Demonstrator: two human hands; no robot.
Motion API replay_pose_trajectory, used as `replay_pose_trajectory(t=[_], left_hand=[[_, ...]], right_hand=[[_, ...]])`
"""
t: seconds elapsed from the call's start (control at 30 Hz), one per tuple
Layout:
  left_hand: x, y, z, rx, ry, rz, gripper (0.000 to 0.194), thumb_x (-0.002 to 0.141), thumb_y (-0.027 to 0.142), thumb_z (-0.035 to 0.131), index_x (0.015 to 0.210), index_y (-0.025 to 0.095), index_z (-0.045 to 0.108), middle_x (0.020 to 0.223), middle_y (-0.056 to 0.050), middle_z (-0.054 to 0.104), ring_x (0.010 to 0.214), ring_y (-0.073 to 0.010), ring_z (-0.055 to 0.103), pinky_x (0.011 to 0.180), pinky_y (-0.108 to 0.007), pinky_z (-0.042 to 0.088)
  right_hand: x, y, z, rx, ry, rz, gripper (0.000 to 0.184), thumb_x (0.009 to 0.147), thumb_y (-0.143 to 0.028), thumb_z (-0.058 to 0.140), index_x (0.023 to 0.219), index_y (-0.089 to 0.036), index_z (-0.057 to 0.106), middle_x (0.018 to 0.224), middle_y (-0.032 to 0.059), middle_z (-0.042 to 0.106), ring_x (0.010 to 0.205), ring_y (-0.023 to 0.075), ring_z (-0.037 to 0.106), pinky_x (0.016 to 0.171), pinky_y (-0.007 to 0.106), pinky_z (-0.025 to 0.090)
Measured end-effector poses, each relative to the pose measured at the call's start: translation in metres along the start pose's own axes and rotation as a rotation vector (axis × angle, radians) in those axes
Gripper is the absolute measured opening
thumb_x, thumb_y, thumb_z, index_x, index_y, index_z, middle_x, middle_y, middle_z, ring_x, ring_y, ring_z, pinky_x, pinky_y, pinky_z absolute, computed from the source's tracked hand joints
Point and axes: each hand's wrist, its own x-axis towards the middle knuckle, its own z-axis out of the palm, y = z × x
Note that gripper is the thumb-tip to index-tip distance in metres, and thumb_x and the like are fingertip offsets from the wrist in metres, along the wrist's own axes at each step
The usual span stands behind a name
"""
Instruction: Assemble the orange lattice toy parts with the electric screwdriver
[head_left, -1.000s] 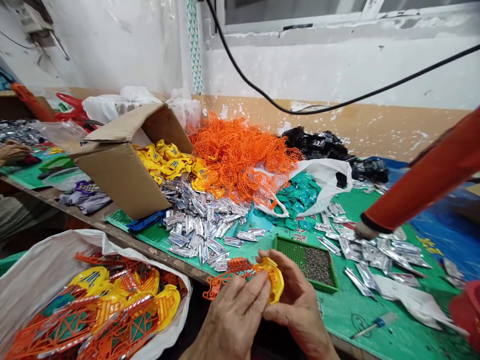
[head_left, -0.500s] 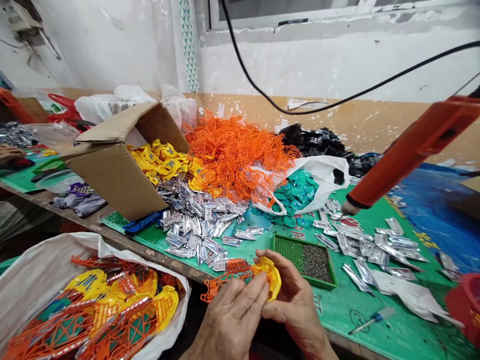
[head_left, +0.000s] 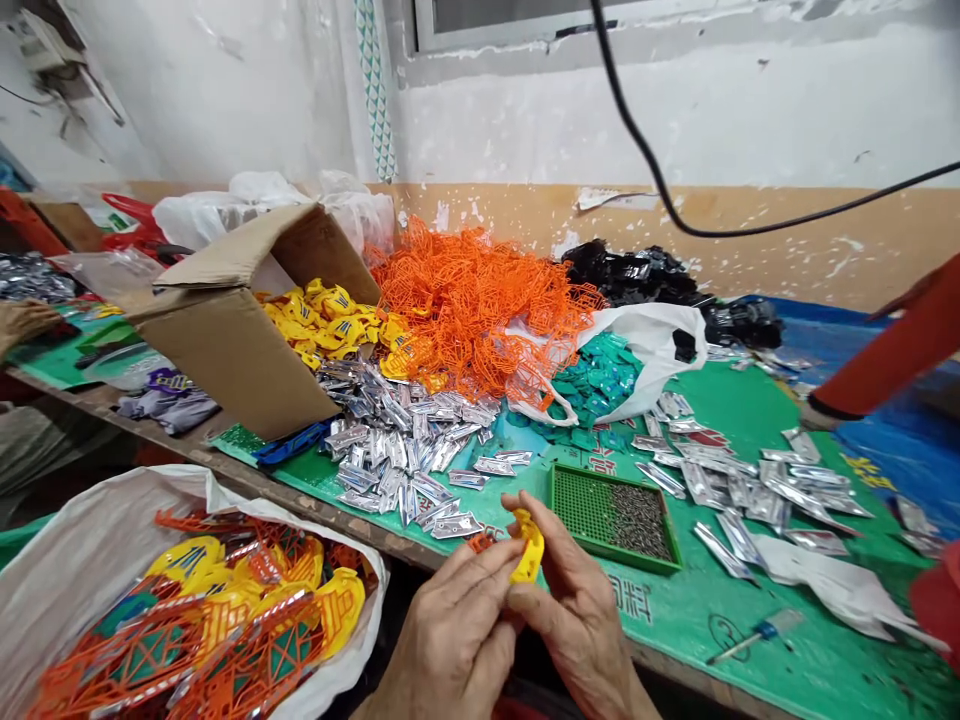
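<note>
Close above the table's front edge, a yellow plastic part (head_left: 529,550) is pinched between my two hands. My left hand (head_left: 459,620) is closed on its left side, over an orange lattice frame (head_left: 481,541) that is mostly hidden behind the fingers. Thumb and fingers of my right hand (head_left: 571,595) grip the yellow part's right edge. Whether the yellow part and the frame are joined cannot be seen. Just beyond my right hand sits a green tray (head_left: 585,500) with small dark screws (head_left: 637,520) heaped in its right half.
A white sack (head_left: 187,485) of orange-yellow assemblies stands lower left. Silver parts (head_left: 390,460), orange frames (head_left: 480,300) and a tipped cardboard box (head_left: 232,350) of yellow parts cover the back. At right are a red electric screwdriver (head_left: 885,350) and a hand screwdriver (head_left: 757,635). Another person's hand (head_left: 30,322) shows far left.
The yellow part has turned more edge-on, and the orange frame has swung mostly out of sight behind my left hand. The red electric screwdriver now appears farther right.
</note>
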Motion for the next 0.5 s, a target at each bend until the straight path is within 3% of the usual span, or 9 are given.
replay_pose_trajectory(t=[0.07,0.13,0.2,0.3,0.5], left_hand=[[0.003,0.003,-0.008,-0.131,-0.021,-0.137,0.039,0.085,0.006,0.054,0.120,0.020,0.064,0.119,-0.011,0.070,0.105,-0.0206,0.066,0.093,-0.032,0.052],[0.006,0.004,-0.014,-0.375,-0.095,-0.393,0.030,0.088,0.013,0.054,0.112,0.020,0.071,0.111,-0.008,0.073,0.097,-0.0194,0.067,0.088,-0.030,0.051],[0.007,0.002,-0.017,-0.689,-0.148,-0.710,0.025,0.090,0.023,0.055,0.106,0.018,0.074,0.090,-0.005,0.075,0.077,-0.0150,0.065,0.074,-0.024,0.052],[0.006,-0.005,-0.017,-1.052,-0.090,-1.054,0.028,0.083,0.030,0.065,0.104,0.013,0.075,0.066,-0.001,0.068,0.050,-0.0066,0.050,0.052,-0.017,0.041],[0.001,-0.017,-0.007,-1.313,0.025,-1.207,0.031,0.077,0.032,0.074,0.098,0.009,0.074,0.074,-0.005,0.070,0.058,-0.0088,0.058,0.059,-0.019,0.047]], right_hand=[[0.005,-0.006,-0.004,-0.019,-0.105,0.030,0.050,0.084,-0.048,0.062,0.132,-0.033,0.058,0.135,0.0040,0.060,0.123,0.0238,0.055,0.106,0.038,0.042],[0.010,-0.010,-0.010,-0.033,-0.194,0.059,0.045,0.087,-0.046,0.059,0.129,-0.031,0.060,0.128,0.0045,0.064,0.117,0.0225,0.059,0.101,0.037,0.046],[0.013,-0.010,-0.014,-0.049,-0.210,0.078,0.041,0.084,-0.044,0.064,0.122,-0.030,0.066,0.119,0.0044,0.069,0.107,0.0213,0.063,0.096,0.034,0.050],[0.014,-0.006,-0.013,-0.041,-0.190,0.148,0.037,0.081,-0.044,0.067,0.114,-0.027,0.072,0.108,0.0047,0.071,0.096,0.0201,0.065,0.088,0.033,0.053],[0.012,0.002,-0.008,-0.046,-0.212,0.202,0.037,0.083,-0.043,0.066,0.116,-0.028,0.070,0.110,0.0038,0.069,0.092,0.0181,0.063,0.079,0.028,0.053]])
